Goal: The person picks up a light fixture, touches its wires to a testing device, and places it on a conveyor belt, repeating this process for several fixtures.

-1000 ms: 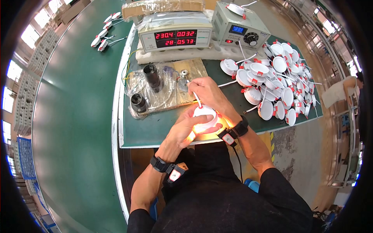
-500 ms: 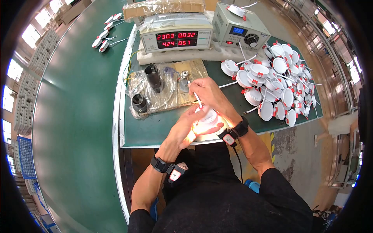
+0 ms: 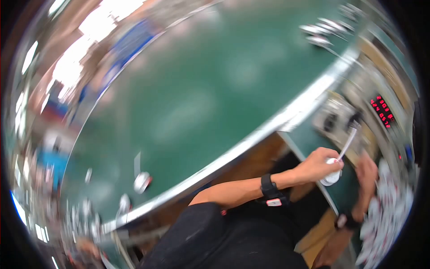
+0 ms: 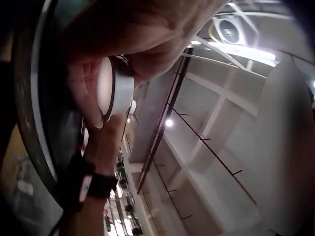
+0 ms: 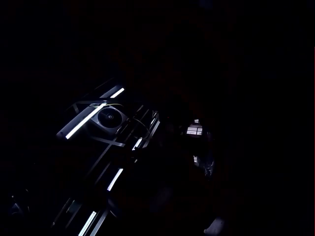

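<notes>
My left hand (image 3: 320, 165) grips a round white downlight (image 3: 331, 178) by its rim, over the front of the small green bench. From the lamp a white cable (image 3: 347, 144) runs up toward the test board (image 3: 337, 117) with its black sockets. The left wrist view shows the same lamp (image 4: 123, 91) edge-on, its pale face unlit, with fingers around it. My right hand (image 3: 367, 171) is blurred, just right of the lamp and apart from it, its fingers loosely extended. The right wrist view is mostly dark and shows ceiling lights rather than the hand.
A heap of white downlights (image 3: 386, 213) lies to the right. The meter with red digits (image 3: 381, 112) stands behind the board. On the long green table (image 3: 192, 98) at left, several lamps (image 3: 324, 30) lie at the far end and another lamp (image 3: 142, 182) lies nearer.
The head view has swung left and blurred. The lamp, glowing before, is now dark. My right hand has come away from the cable; my left hand still holds the lamp.
</notes>
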A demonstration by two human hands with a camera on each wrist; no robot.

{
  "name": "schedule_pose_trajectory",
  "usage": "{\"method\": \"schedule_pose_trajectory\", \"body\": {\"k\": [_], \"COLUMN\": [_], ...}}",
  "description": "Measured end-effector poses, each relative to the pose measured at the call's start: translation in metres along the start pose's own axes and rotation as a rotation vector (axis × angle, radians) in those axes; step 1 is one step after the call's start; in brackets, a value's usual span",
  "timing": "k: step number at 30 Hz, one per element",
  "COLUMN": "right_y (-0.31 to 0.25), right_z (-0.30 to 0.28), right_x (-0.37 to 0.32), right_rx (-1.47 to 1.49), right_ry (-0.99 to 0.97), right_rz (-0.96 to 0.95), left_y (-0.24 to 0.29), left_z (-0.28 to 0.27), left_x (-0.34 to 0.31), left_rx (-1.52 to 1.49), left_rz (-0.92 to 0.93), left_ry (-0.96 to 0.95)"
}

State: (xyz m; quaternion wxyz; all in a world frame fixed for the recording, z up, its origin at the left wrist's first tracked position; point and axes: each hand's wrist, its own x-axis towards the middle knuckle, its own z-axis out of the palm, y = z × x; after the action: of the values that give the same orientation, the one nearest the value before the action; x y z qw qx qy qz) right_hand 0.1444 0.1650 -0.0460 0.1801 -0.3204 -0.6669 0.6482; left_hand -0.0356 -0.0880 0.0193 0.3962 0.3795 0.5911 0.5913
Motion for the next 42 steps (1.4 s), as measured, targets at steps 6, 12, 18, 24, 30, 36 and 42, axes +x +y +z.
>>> {"method": "schedule_pose_trajectory", "body": {"k": [6,12,18,24,30,36,42], "right_y": [-0.042,-0.078,-0.093,-0.042,0.006,-0.013,-0.044], "right_z": [0.02,0.03,0.03,0.031,0.042,0.053,0.067], "right_x": [-0.033,-0.073,-0.103,-0.144,-0.168,-0.162,-0.144], "right_rx": [-0.155,-0.217,-0.169,-0.349,-0.385,-0.62,-0.819], "right_ry": [0.142,0.21,0.328,0.668,0.855,0.93,0.942], "right_rz": [-0.107,-0.226,-0.161,-0.071,0.074,0.063,0.208], "left_y": [-0.04,0.009,0.162,0.117,0.023,0.007,-0.015], "left_z": [-0.203,-0.244,-0.268,-0.355,-0.309,-0.27,-0.264], "left_x": [-0.241,-0.411,-0.198,0.11,0.379,0.526,0.542], "left_rx": [1.008,1.339,1.269,1.194,1.365,1.284,1.394], "left_rz": [0.017,-0.757,-0.261,0.064,0.195,0.006,-0.005], "left_ry": [1.004,1.262,0.695,0.358,0.257,0.319,0.252]}}
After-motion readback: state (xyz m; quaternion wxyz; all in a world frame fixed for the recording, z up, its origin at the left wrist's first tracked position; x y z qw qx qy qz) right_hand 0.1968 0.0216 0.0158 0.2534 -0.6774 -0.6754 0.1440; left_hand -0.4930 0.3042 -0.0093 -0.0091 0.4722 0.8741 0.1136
